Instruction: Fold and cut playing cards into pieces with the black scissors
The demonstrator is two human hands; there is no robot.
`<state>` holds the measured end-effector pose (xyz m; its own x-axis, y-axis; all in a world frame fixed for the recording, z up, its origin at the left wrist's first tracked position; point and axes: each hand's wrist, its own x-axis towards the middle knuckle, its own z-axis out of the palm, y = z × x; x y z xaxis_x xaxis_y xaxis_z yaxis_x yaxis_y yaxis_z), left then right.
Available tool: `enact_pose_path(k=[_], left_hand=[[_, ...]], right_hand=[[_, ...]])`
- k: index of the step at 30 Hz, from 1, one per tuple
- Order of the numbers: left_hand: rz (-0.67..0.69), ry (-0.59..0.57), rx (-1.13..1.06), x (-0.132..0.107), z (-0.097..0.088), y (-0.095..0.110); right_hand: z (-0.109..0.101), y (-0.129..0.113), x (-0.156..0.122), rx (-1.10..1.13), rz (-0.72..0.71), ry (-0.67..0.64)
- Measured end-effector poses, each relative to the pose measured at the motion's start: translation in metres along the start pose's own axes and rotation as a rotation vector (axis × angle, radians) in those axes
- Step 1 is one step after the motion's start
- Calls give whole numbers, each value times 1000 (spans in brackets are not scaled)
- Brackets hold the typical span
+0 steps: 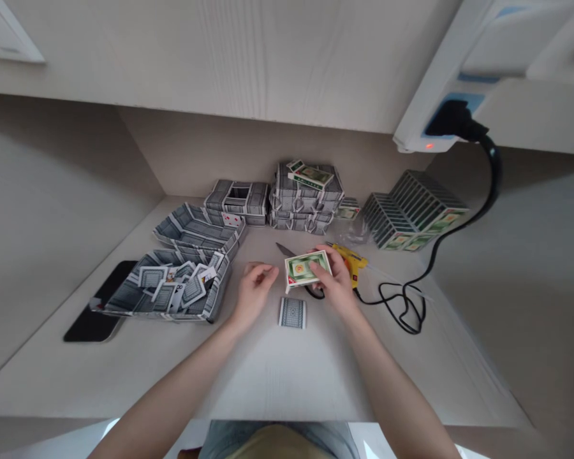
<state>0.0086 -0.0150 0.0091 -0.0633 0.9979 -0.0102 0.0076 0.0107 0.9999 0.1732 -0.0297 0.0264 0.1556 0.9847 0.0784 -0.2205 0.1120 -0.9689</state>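
Observation:
My right hand [337,277] is closed around a green and white playing card box [306,269], the thumb lying across its printed face. Just left of the box, my left hand [256,288] hovers with its fingers curled in and the thumb against them; nothing shows in it. Below the box a blue-grey patterned deck of playing cards [292,313] lies on the table [287,376]. Partly under the box and right hand is a pair of scissors [285,250], its blade tip pointing up and left. Beside the right hand rests a yellow glue gun [353,262], partly hidden.
On the left, a tray made of cards [215,299] holds loose cards and overlaps a black phone [88,324]. Behind stand card-built boxes [306,197]. Several stacked card boxes [414,213] are at right. A black cord [435,255] hangs from a power strip [440,121].

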Motion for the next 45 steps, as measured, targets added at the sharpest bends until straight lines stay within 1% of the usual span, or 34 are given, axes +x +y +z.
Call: enact_pose_path(k=[1,4,5,7,9,13,15,18,21,23,28,32,34,38,40,42,45], left_hand=[[-25,-46,-11,-1,0,2],[-201,-267,-233,-6,3,3],[-239,-321,-302,-7,4,2],[-282,-387,-394,-7,5,-1],[-321,-414,-454,-6,5,-5],[-400,-388,-533,-4,3,-5],[-431,-405,-553,-4,2,-3],[-469,-436,-561,-3,2,-2],[-502,-414,-565,-2,2,-3],[-508,-392,-567,-1,1,-4],[-500,-358,-588,2,-1,-4],[-550,-315,-640,3,-2,-3],[-562,-312,-653,3,-1,-2],[-530,-313,-571,1,0,-2],[-514,-308,-544,1,-1,-3],[-509,-309,-555,2,-2,-5],[-548,-263,-609,5,-4,-5]], right_hand=[[0,-1,-1,-50,-47,0],[3,-4,-5,-177,-174,-44],[4,-5,-6,-214,-207,-69],[6,-6,-8,-271,-248,-117],[7,-8,-9,-290,-247,-155],[4,-12,-8,-226,-172,-226],[2,-14,-8,-199,-140,-253],[0,-16,-7,-186,-134,-275],[0,-15,-7,-169,-151,-274],[-1,-13,-6,-156,-159,-240],[-7,-10,0,-113,-177,-80],[-11,-6,5,-65,-169,57],[-9,-5,5,-53,-167,72],[0,-6,1,-100,-130,-4],[2,-7,0,-120,-119,-18],[-1,-7,1,-118,-123,23],[-13,-8,8,-46,-136,169]])
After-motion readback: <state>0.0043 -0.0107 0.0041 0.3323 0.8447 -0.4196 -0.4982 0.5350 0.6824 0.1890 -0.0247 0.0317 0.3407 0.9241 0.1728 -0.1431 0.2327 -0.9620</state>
